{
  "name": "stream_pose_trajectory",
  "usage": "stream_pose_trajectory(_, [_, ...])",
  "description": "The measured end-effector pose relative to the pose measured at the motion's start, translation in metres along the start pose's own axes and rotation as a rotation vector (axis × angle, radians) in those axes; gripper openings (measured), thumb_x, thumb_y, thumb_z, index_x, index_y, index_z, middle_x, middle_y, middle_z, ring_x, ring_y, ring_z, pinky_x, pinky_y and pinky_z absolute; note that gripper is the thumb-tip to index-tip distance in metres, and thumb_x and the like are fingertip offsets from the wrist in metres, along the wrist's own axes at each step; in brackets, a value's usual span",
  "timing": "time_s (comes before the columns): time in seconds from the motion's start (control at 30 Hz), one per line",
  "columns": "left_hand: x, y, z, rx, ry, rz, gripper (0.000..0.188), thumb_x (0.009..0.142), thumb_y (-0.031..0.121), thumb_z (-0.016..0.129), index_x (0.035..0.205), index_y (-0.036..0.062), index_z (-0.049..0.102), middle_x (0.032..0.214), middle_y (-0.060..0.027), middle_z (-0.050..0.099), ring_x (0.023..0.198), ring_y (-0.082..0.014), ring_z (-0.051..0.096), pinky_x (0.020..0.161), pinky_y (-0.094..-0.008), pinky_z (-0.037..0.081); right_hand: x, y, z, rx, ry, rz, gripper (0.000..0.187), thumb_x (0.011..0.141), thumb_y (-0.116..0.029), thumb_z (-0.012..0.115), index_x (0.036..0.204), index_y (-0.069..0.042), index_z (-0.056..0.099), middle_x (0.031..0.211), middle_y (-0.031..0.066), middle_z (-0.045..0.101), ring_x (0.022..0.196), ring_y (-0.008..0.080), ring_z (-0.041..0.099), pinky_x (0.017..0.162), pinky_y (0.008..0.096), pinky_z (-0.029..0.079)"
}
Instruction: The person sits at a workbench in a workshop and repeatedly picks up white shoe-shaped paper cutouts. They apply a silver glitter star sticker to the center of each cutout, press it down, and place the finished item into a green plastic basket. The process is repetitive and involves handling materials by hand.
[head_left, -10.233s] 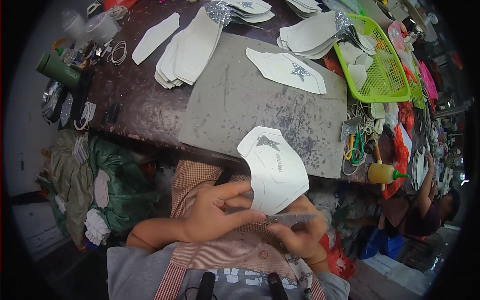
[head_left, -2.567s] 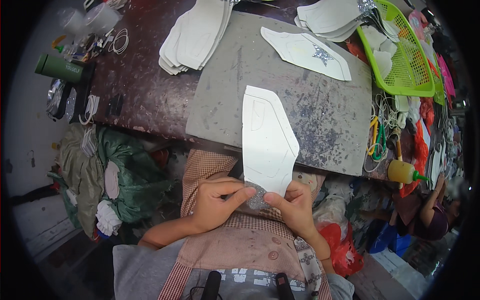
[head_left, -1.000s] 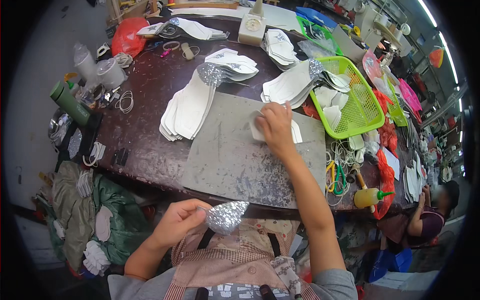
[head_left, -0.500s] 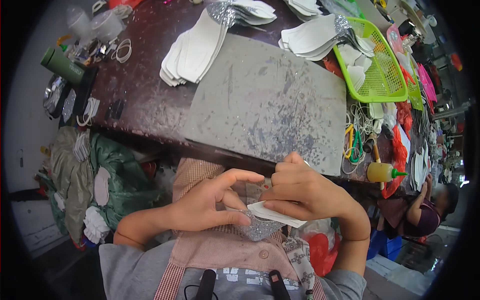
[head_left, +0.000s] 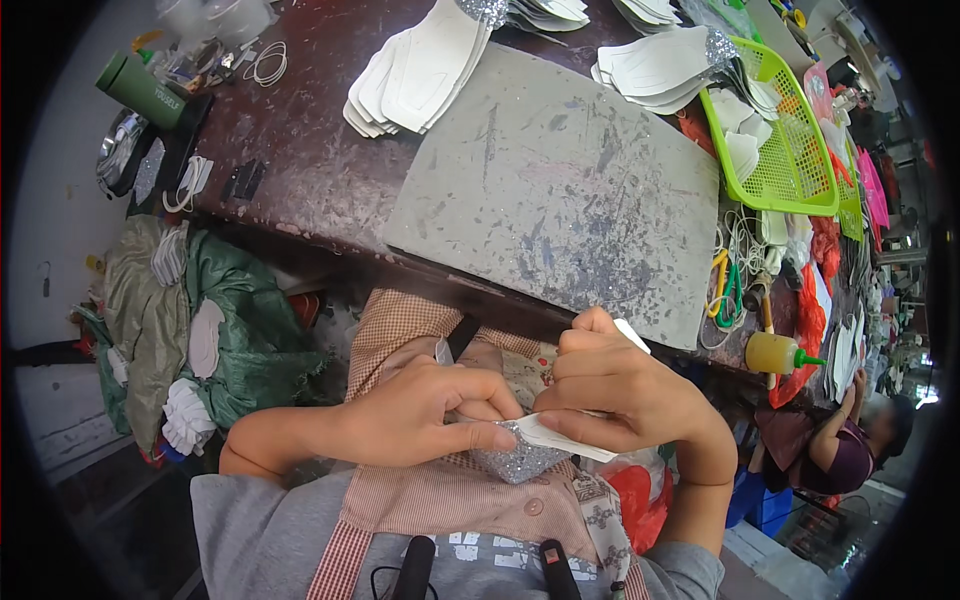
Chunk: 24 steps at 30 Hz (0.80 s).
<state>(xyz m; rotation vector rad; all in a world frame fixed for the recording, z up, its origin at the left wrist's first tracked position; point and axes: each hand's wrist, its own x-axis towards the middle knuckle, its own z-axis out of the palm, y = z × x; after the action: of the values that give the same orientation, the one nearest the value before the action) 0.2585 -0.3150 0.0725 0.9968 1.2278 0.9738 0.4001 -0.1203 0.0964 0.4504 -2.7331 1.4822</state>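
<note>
Over my lap, both hands hold a small silver-glitter piece with a white backing (head_left: 518, 462), which looks like a part of a shoe upper. My left hand (head_left: 415, 405) pinches its left end, thumb on the glitter side and fingers curled behind. On the other side, my right hand (head_left: 620, 390) is closed on the white part, the thumb lying along it. A white tip (head_left: 632, 336) juts out above the right fist; what it belongs to is hidden. Beyond my hands, a scuffed grey board (head_left: 560, 190) covers part of the dark table (head_left: 300, 160).
Stacks of white-backed glitter pieces (head_left: 425, 75) lie past the board, near a green plastic basket (head_left: 780, 190). Scissors (head_left: 728, 290) and a yellow-filled squeeze bottle (head_left: 775, 354) sit at right. Green sacks (head_left: 240, 300) stand at left. A person (head_left: 850, 440) is at far right.
My left index finger, stretched out before, has curled in toward the piece. Both hands stay on it. The table shifts right in the picture as the view turns slightly.
</note>
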Motion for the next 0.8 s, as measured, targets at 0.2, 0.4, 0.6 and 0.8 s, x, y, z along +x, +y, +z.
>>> stream_pose_trajectory(0.2, [0.007, -0.004, 0.003, -0.055, 0.097, 0.039, 0.023, 0.087, 0.019, 0.069, 0.1, 0.0002, 0.066, 0.088, -0.0084, 0.072, 0.079, -0.0092, 0.067, 0.067, -0.0223, 0.049, 0.001, -0.008, -0.016, -0.28, -0.012, 0.044, 0.015, 0.079, -0.018, 0.071, 0.087, -0.006, 0.067, 0.079, 0.0051, 0.053, 0.077, 0.0217, 0.052, 0.085, 0.0382, 0.037])
stream_pose_trajectory(0.4, [0.043, -0.022, 0.015, -0.642, 0.528, 0.25, 0.021, 0.088, 0.003, 0.065, 0.108, -0.0057, 0.066, 0.098, -0.0087, 0.069, 0.086, -0.01, 0.062, 0.077, -0.0215, 0.05, -0.033, -0.021, -0.028, -0.685, 0.987, 0.233, 0.044, 0.08, -0.032, 0.072, 0.107, 0.003, 0.064, 0.113, 0.0165, 0.059, 0.108, 0.0322, 0.055, 0.098, 0.0419, 0.041])
stream_pose_trajectory(0.6, [0.037, -0.06, 0.028, -0.733, 0.576, 0.178, 0.019, 0.087, 0.001, 0.066, 0.105, -0.0061, 0.067, 0.1, -0.0093, 0.067, 0.09, -0.0115, 0.061, 0.081, -0.0227, 0.049, -0.035, 0.034, 0.083, 0.834, 0.907, 0.429, 0.032, 0.084, -0.012, 0.071, 0.106, 0.007, 0.059, 0.103, 0.0124, 0.065, 0.098, 0.0168, 0.061, 0.089, 0.0309, 0.047])
stream_pose_trajectory(0.8, [0.008, -0.055, 0.022, -0.571, 0.416, 0.067, 0.032, 0.084, -0.002, 0.068, 0.114, -0.0061, 0.057, 0.11, -0.0146, 0.065, 0.098, -0.0158, 0.063, 0.082, -0.0272, 0.054, -0.021, 0.031, 0.093, 1.125, 0.79, 0.509, 0.029, 0.074, 0.002, 0.077, 0.098, 0.002, 0.061, 0.098, 0.0078, 0.066, 0.098, 0.0123, 0.06, 0.088, 0.0272, 0.045])
